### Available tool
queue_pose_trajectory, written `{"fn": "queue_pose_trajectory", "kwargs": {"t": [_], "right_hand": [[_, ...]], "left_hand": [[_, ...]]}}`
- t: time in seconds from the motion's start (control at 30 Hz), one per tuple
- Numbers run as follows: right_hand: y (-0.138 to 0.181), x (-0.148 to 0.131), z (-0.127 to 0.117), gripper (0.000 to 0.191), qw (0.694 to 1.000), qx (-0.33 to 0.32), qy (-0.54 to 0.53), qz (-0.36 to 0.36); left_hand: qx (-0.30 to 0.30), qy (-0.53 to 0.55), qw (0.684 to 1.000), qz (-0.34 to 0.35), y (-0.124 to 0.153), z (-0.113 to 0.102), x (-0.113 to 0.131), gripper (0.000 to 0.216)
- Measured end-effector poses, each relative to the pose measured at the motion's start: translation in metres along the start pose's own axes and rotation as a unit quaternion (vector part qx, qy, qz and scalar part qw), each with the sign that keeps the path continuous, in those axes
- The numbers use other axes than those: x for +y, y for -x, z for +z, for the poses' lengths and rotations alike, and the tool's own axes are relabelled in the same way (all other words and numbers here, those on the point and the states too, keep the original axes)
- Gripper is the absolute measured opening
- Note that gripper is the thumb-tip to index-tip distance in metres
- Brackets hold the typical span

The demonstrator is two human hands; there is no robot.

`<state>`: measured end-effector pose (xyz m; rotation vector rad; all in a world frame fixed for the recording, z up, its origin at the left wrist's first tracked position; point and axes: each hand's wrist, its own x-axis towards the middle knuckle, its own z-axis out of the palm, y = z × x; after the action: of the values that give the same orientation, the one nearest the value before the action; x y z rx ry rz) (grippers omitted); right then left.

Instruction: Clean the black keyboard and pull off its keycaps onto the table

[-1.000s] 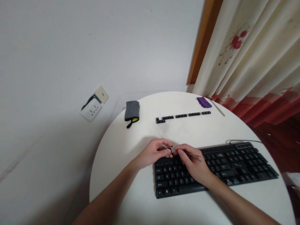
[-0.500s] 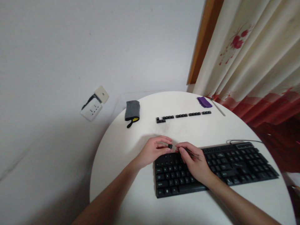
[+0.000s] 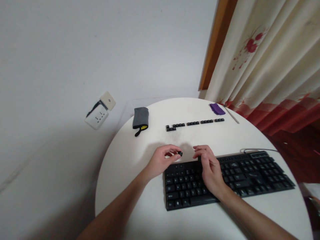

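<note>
My left hand (image 3: 162, 160) pinches a small black keycap (image 3: 180, 153) between thumb and fingertips, just above the back left edge of the black keyboard (image 3: 207, 200). Over the keyboard's top rows is my right hand (image 3: 209, 168), its fingers loosely curled and pointing left. The thin wire tool it held a moment ago is hidden now, and no sign of it shows on the keyboard or table. Farther back, several loose keycaps (image 3: 193, 123) lie in a line of small groups, with a short second row at the left end.
A grey pouch (image 3: 141, 116) with a black loop lies at the back left of the round white table (image 3: 117, 186). A folded purple cloth (image 3: 217, 109) and a thin stick (image 3: 232, 115) are at the back right. The keyboard's cable (image 3: 260, 149) runs off right. A wall and curtain stand behind.
My right hand has drawn away to the right and turned, its fingers reaching out more. The wire tool has gone from sight. My left hand has tilted the keycap slightly, still pinching it.
</note>
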<state>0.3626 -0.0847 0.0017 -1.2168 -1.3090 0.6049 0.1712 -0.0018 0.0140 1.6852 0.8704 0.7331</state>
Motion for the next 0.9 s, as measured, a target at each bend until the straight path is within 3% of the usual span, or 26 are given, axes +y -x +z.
{"fn": "queue_pose_trajectory", "kwargs": {"t": [0.13,0.33,0.5,0.6,0.73,0.9], "right_hand": [[0.0058,-0.001,-0.0022,0.029,0.997,-0.055,0.021,-0.059],[0.0015,-0.0052,-0.0017,0.015,0.981,-0.124,0.132,-0.07],[-0.0025,-0.0091,-0.0011,0.01,0.97,-0.181,0.133,-0.092],[-0.0017,-0.0086,-0.0011,0.011,0.97,-0.182,0.127,-0.098],[-0.0009,-0.0059,-0.0002,0.006,0.978,-0.148,0.104,-0.099],[0.0015,-0.0078,0.0018,0.014,0.981,-0.141,0.088,-0.104]], "left_hand": [[-0.032,0.006,0.998,0.046,0.0013,0.0001,0.0025,0.015],[-0.052,0.063,0.995,0.063,0.0027,-0.0001,0.0025,0.018],[-0.054,0.096,0.99,0.089,0.0036,0.0016,0.0021,0.012],[-0.05,0.124,0.987,0.083,0.0041,0.0038,0.0038,0.014],[-0.052,0.161,0.985,0.028,0.0056,0.0063,0.0064,0.017],[-0.071,0.177,0.981,-0.021,0.0074,0.0068,0.0054,0.027]]}}
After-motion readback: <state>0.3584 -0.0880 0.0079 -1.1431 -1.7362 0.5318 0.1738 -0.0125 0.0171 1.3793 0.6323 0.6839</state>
